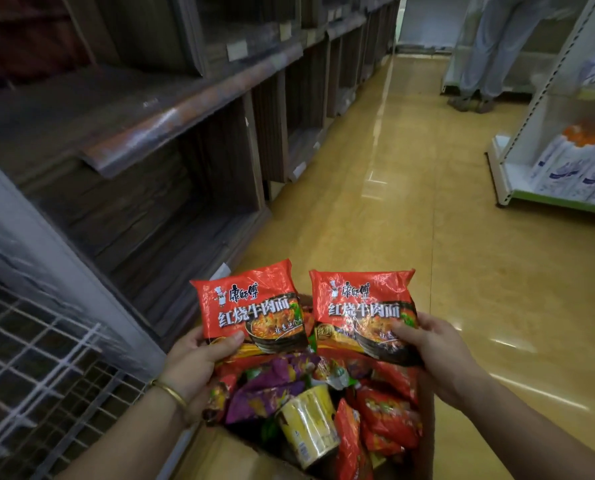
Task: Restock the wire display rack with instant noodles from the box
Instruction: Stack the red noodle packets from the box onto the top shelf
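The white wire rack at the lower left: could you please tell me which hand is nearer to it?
Left. The left hand, gripping one red noodle packet, is just right of the wire rack; the right hand, gripping the other packet, is farther right, over the box.

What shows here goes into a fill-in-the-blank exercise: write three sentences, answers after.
1. The left hand holds the left red packet, the right hand the right red packet, so ____ packets are lifted.
2. A ____ cup lies in the box among loose packets.
3. The wire rack stands on the person's ____ side.
Answers: two; yellow; left.
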The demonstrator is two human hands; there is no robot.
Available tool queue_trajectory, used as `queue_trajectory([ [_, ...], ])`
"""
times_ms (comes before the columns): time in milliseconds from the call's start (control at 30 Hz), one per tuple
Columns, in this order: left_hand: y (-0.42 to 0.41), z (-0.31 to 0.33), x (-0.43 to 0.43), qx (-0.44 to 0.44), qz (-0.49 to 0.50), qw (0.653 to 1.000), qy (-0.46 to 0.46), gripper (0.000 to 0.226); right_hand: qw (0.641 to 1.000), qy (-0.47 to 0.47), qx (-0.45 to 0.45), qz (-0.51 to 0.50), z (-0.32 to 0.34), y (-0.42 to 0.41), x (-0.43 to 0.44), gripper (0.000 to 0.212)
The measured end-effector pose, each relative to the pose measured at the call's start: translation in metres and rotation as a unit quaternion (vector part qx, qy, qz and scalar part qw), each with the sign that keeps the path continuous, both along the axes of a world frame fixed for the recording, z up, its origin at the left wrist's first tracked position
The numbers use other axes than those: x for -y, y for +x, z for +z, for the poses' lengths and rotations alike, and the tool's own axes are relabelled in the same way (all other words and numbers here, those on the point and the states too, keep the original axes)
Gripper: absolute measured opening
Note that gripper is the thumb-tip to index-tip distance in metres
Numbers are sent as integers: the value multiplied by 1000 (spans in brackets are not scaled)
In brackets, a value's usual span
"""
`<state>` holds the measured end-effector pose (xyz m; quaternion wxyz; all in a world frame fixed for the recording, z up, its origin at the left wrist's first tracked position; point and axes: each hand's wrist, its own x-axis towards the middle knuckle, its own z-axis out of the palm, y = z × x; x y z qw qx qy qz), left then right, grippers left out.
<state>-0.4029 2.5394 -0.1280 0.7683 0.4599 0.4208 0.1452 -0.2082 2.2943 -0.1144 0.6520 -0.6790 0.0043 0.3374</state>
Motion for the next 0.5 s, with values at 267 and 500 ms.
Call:
queue_trajectory([
  [267, -50, 152, 5, -5, 6, 1000, 12, 57, 998, -18, -15, 64, 150, -18, -3, 25],
  [500, -85, 284, 16, 9, 17, 999, 44, 42, 994, -9, -4, 113, 279, -36, -9, 24],
])
